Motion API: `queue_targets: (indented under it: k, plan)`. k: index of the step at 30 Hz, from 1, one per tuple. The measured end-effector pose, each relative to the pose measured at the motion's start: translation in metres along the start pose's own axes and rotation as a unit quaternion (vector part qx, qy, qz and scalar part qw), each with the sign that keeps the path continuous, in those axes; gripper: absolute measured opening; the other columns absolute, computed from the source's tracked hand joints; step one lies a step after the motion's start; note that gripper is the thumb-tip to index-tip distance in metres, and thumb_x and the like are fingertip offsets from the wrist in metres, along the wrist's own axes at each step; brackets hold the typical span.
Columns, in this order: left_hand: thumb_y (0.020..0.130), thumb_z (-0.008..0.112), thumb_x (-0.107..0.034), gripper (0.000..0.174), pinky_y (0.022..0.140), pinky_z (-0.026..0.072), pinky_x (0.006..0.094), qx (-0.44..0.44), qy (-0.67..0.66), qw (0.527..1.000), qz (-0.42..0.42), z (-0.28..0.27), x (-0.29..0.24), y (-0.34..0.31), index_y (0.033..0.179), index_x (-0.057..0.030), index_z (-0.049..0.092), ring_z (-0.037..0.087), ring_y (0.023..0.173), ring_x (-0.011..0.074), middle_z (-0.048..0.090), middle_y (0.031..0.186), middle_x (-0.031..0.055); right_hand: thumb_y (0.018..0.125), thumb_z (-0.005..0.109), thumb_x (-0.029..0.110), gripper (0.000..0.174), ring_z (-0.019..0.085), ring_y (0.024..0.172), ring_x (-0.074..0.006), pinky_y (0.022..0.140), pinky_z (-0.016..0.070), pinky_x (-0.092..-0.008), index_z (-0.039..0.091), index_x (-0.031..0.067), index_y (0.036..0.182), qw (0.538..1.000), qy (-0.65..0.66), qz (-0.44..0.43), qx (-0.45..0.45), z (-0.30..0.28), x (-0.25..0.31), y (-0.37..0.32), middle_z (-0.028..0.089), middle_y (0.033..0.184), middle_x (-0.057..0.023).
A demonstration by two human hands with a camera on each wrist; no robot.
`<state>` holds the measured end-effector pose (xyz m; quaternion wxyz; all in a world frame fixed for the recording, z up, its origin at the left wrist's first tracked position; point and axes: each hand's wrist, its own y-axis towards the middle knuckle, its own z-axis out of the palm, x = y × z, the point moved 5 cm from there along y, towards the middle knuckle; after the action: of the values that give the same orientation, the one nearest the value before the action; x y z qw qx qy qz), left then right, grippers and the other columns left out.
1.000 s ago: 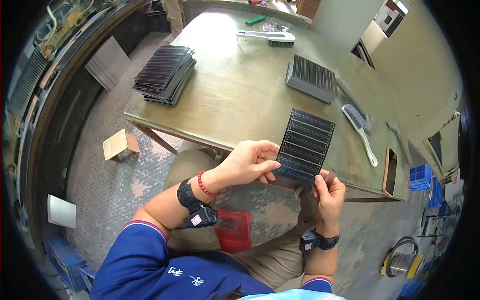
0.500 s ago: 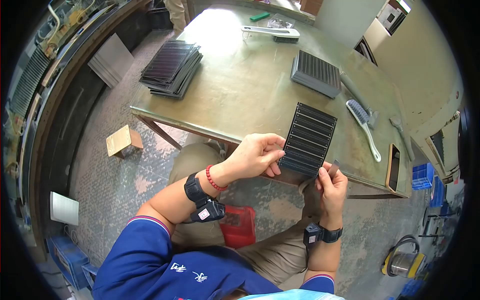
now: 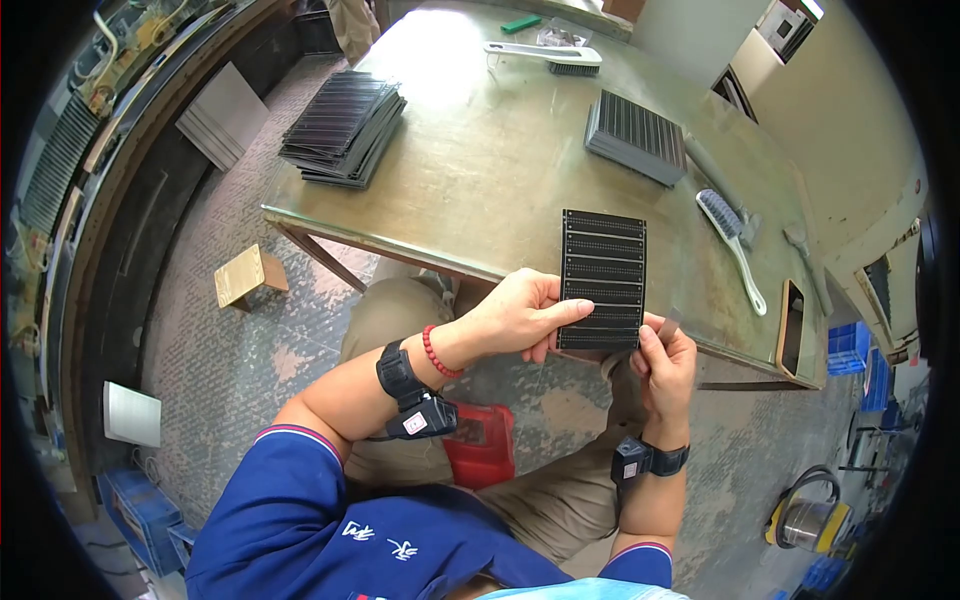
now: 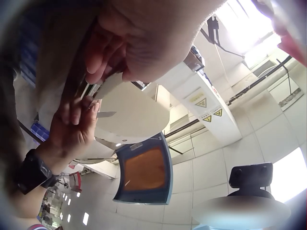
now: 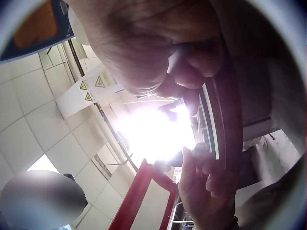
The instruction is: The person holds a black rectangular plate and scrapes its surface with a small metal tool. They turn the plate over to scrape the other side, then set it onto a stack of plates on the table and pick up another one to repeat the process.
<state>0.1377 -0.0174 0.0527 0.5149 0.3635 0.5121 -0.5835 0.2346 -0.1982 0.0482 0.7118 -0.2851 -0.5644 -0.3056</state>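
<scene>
Held over the desk's point(image 3: 480, 180) near edge: black slotted plate point(image 3: 601, 280) — left hand point(image 3: 510, 320) fingers pinching its left side, right hand point(image 3: 665, 365) pinching a small blade point(image 3: 668, 322) at its lower corner. Risk: blade skids, nicks fingers; one-sided grip lets the plate twist loose.

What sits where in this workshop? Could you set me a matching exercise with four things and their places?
Things:
1 black panel
2 grey strip
3 wooden block
4 red bracelet

Places:
a on the floor
b pinched by the right hand
c round a wrist
d gripped by the left hand

Pairs: 1-d; 2-b; 3-a; 4-c
</scene>
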Motion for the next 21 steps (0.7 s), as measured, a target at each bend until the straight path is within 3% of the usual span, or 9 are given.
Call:
queue_targets:
  k: [8, 16, 18, 20, 21]
  plan:
    - [0.093, 0.062, -0.031, 0.032, 0.035, 0.0386, 0.0182, -0.007, 0.032, 0.999, -0.024, -0.001, 0.002, 0.000, 0.080, -0.0020, 0.065, 0.052, 0.039, 0.0060, 0.058, 0.053, 0.0020, 0.094, 0.055, 0.006, 0.021, 0.040, 0.053, -0.0033, 0.048, 0.0322, -0.0187, 0.062, -0.0059, 0.109, 1.000, 0.008, 0.001, -0.002, -0.001, 0.001, 0.000, 0.061, 0.079, -0.0018]
    - [0.094, 0.060, -0.033, 0.031, 0.033, 0.0329, 0.0195, 0.055, 0.045, 0.997, -0.043, 0.010, -0.002, -0.005, 0.087, -0.0034, 0.068, 0.046, 0.036, 0.0046, 0.053, 0.048, -0.0007, 0.095, 0.053, 0.006, 0.021, 0.039, 0.052, -0.0026, 0.047, 0.0309, -0.0178, 0.061, -0.0048, 0.111, 1.000, 0.018, -0.009, 0.003, 0.000, -0.002, 0.003, 0.061, 0.078, -0.0020]
    - [0.095, 0.058, -0.032, 0.031, 0.033, 0.0316, 0.0197, 0.041, 0.041, 0.998, -0.017, 0.015, 0.003, -0.004, 0.088, -0.0040, 0.068, 0.044, 0.037, 0.0035, 0.051, 0.048, -0.0022, 0.095, 0.053, 0.005, 0.020, 0.043, 0.055, -0.0045, 0.049, 0.0353, -0.0197, 0.061, -0.0029, 0.112, 0.998, -0.029, -0.028, -0.047, 0.002, 0.004, 0.003, 0.060, 0.079, -0.0027]
    - [0.095, 0.057, -0.029, 0.036, 0.037, 0.0332, 0.0221, -0.094, 0.000, 0.991, 0.094, 0.007, 0.006, -0.001, 0.068, -0.0055, 0.064, 0.044, 0.041, 0.0037, 0.051, 0.049, -0.0022, 0.095, 0.052, 0.004, 0.020, 0.048, 0.058, -0.0064, 0.051, 0.0398, -0.0216, 0.061, -0.0011, 0.112, 0.991, -0.074, -0.049, -0.095, 0.007, 0.007, 0.003, 0.060, 0.080, -0.0034]
    - [0.096, 0.057, -0.025, 0.040, 0.039, 0.0324, 0.0229, -0.132, 0.010, 0.984, 0.120, 0.008, 0.000, -0.004, 0.062, -0.0055, 0.060, 0.043, 0.044, 0.0030, 0.049, 0.048, -0.0036, 0.095, 0.052, 0.004, 0.020, 0.052, 0.064, -0.0107, 0.055, 0.0432, -0.0250, 0.060, -0.0004, 0.112, 0.937, -0.259, -0.188, -0.139, 0.012, 0.022, -0.001, 0.060, 0.085, -0.0067]
